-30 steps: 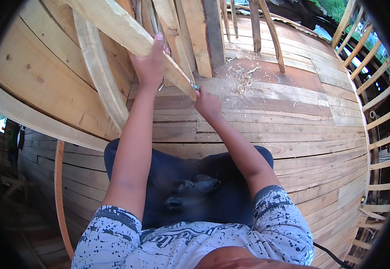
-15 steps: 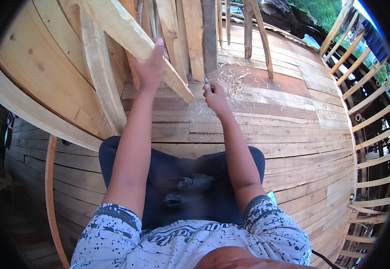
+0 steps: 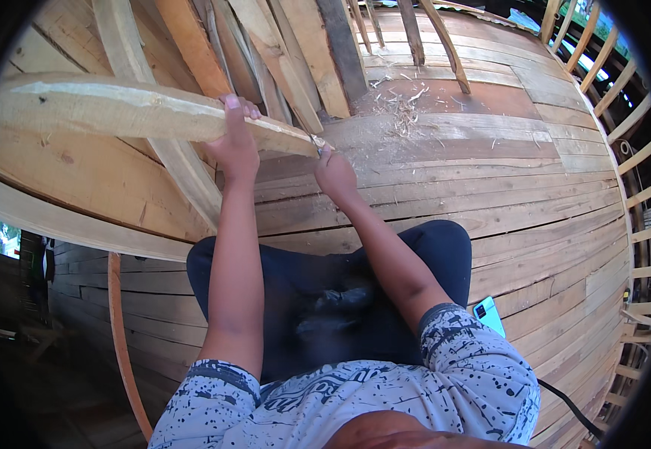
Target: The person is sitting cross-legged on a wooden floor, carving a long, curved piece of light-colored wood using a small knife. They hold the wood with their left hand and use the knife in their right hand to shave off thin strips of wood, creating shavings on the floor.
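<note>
A long pale board (image 3: pixel 153 118) slants across the upper left and tapers to an end near the middle. My left hand (image 3: pixel 237 146) is closed around it, thumb on top and fingers over the far edge. At the tapered end, my right hand (image 3: pixel 335 173) grips a small knife (image 3: pixel 316 141), its handle mostly hidden in the fist. The blade touches the board's upper edge, where a small curl of wood shows.
Wood shavings (image 3: pixel 408 112) lie scattered on the plank floor (image 3: pixel 445 179) ahead. Upright boards (image 3: pixel 318 52) lean behind my left hand. A light-blue phone (image 3: pixel 488 314) lies beside my right leg. A slatted wooden railing (image 3: pixel 643 157) curves along the right.
The board has swung from steeply slanted to nearly level, its far end moving left and down. My right hand has brought the knife leftward from beside the board onto its edge.
</note>
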A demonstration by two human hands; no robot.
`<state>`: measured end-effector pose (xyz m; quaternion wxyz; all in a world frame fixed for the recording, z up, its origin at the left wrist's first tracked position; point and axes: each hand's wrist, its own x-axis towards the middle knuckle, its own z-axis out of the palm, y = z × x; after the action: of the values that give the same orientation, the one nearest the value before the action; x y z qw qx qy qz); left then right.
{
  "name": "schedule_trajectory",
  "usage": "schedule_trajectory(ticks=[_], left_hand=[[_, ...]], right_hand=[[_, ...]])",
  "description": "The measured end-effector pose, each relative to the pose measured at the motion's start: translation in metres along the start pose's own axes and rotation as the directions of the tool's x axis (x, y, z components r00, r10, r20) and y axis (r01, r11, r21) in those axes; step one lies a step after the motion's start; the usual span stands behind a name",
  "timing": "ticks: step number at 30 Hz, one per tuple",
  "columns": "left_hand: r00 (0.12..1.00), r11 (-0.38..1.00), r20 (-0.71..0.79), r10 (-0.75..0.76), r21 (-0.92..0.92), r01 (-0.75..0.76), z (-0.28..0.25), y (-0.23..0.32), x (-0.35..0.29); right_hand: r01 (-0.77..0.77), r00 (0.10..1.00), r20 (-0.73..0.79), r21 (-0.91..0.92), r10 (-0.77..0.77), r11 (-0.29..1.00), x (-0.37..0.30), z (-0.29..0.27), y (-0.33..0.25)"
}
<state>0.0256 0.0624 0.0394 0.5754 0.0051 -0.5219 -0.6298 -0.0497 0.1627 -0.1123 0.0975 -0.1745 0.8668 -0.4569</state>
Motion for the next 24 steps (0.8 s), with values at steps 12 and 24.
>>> schedule_trajectory(ticks=[12, 24], left_hand=[[0.998, 0.997, 0.068, -0.001, 0.082, -0.004, 0.005, 0.003, -0.012], [0.996, 0.992, 0.084, -0.015, 0.128, 0.004, 0.030, 0.001, -0.017]], right_hand=[[0.311, 0.950, -0.023, 0.112, -0.311, 0.944, -0.026, -0.041, -0.029], [0.085, 0.994, 0.059, 0.126, -0.093, 0.988, -0.001, -0.002, 0.028]])
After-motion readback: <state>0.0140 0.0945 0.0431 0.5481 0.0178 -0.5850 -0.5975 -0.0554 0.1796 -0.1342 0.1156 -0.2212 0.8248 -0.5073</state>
